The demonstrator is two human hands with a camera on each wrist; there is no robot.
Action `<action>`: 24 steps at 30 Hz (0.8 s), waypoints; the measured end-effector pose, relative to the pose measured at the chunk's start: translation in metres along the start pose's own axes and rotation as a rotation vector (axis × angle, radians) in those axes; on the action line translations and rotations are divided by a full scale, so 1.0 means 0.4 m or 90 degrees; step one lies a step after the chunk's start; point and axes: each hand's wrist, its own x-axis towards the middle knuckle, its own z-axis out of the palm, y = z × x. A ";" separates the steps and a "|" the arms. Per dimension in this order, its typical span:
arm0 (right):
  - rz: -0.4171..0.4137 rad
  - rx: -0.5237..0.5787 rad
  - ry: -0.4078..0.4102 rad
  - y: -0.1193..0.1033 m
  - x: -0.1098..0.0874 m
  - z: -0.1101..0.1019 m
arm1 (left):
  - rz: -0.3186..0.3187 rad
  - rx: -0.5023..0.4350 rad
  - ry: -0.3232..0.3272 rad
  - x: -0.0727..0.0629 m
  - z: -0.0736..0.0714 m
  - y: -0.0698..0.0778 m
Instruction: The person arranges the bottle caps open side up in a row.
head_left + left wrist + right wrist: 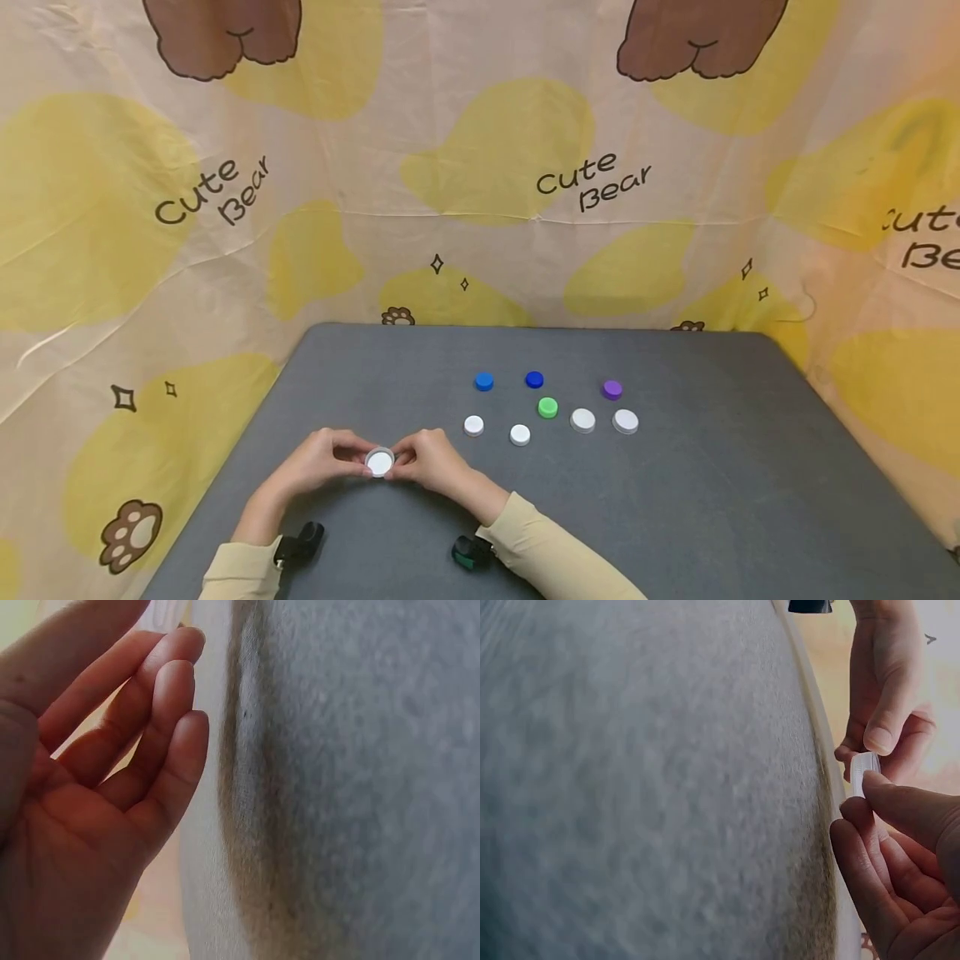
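Over table (712,500), hands (318,458) (438,461) facing, pinching white cap (380,464)

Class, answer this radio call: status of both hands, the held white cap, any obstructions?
Left hand and right hand pinching opposite sides. White ribbed cap between them. Eight other caps off right, none in the way.

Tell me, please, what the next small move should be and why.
Perhaps lower the white cap onto the grey table: the left hand and right hand pinch it between them, seemingly raised, while other caps lie there.
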 end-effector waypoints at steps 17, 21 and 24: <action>0.076 0.022 -0.024 -0.014 0.015 0.033 | 0.013 -0.012 -0.034 -0.018 -0.016 -0.028; 0.091 0.032 -0.027 -0.016 0.019 0.033 | 0.009 -0.005 -0.029 -0.018 -0.014 -0.038; 0.097 0.042 -0.029 -0.018 0.021 0.033 | 0.003 -0.006 -0.029 -0.019 -0.015 -0.044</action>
